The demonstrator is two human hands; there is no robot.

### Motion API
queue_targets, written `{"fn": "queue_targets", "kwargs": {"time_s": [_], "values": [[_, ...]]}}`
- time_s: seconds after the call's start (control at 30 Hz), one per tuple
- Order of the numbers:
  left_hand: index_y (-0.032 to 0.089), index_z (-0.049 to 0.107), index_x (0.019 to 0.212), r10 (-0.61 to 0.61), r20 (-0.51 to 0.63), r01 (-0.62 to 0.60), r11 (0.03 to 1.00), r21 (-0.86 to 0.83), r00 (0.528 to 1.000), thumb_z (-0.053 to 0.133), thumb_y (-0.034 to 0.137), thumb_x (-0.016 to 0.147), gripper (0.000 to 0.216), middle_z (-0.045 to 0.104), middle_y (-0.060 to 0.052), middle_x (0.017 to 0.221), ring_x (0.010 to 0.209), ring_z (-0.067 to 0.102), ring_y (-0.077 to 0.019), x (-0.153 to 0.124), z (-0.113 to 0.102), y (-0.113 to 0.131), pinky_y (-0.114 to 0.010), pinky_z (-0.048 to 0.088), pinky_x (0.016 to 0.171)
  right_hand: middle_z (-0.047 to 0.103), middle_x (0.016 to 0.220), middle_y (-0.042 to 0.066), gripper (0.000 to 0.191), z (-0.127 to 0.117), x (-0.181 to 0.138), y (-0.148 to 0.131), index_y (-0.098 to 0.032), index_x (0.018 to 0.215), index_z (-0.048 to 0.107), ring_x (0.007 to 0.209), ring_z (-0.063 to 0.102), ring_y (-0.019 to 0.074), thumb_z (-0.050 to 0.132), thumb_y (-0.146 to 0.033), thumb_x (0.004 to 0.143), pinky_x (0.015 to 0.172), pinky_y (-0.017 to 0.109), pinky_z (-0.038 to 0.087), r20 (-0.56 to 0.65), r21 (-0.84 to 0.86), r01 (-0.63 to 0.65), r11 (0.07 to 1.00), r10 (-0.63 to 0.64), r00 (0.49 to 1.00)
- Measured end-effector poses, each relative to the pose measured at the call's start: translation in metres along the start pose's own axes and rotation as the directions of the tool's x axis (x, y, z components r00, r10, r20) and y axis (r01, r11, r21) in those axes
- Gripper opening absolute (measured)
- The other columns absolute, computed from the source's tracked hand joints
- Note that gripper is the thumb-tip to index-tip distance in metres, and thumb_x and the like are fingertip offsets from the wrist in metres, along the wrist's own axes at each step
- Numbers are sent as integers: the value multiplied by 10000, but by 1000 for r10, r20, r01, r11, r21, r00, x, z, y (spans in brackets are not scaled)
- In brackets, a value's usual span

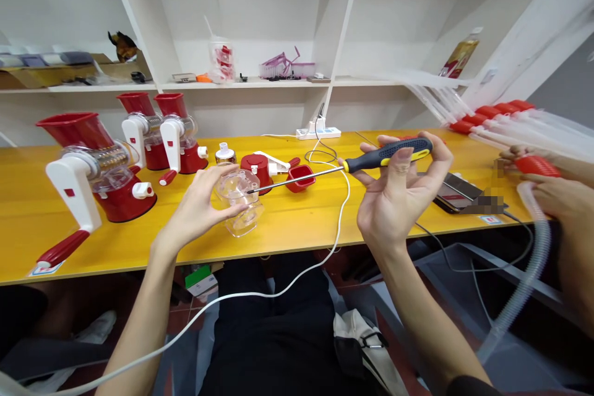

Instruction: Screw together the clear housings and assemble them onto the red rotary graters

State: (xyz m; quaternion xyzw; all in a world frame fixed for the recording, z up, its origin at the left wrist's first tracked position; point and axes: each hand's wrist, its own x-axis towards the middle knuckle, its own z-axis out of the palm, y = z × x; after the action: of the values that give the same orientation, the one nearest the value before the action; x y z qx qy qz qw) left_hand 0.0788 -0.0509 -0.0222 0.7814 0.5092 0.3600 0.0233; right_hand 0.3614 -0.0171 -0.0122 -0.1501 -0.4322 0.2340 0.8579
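My left hand (pixel 206 201) is closed around a clear plastic housing (pixel 242 221), thumb in front and fingers behind, just above the yellow table. A screwdriver (pixel 390 153) with a dark blue and yellow handle lies across the fingers of my right hand (pixel 394 198), the thumb pressing on its handle. Its long thin shaft points left, and the tip meets or overlaps the clear housing; whether it sits on a screw I cannot tell. Behind the housing are a red base (pixel 255 167) with a white crank arm (pixel 273 163) and a red hopper (pixel 301 179).
Red and white rotary graters (pixel 74 167) stand at the left. A small bottle (pixel 225 153), a power strip (pixel 318 132) and a phone (pixel 457 192) are on the table (pixel 297 223). A white cable (pixel 341 216) crosses my lap. Another person's hands (pixel 552 189) hold a red-ended clear hose at right.
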Motion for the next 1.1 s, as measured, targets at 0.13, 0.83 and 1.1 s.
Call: {"fn": "queue_targets", "kwargs": {"time_s": [0.13,0.83,1.1], "values": [[269,546,1358,40,-60,-33,993,114,997,723,612,848,640,621,-82,1285,1202,555,-311,2,9,-1,-495,433,1090,704,1024,-14,300,17,12,-9,-326,1128,505,829,778,176,711,-383,918,627,331,694,97,-27,55,998,-52,994],[186,534,1377,43,-156,7,952,307,987,760,652,794,780,593,-136,1174,1085,558,-338,7,25,1,-512,484,1004,695,1073,-17,458,87,45,-40,-337,1160,457,880,774,169,753,-532,871,579,244,672,615,-163,141,977,-12,789],[210,505,1444,23,-147,16,967,255,989,725,722,783,865,608,-150,1278,1164,564,-367,6,22,2,-545,464,1050,700,1102,-7,435,72,48,-23,-348,1142,470,1070,755,216,735,-559,870,708,336,707,469,-201,88,976,18,883]]}}
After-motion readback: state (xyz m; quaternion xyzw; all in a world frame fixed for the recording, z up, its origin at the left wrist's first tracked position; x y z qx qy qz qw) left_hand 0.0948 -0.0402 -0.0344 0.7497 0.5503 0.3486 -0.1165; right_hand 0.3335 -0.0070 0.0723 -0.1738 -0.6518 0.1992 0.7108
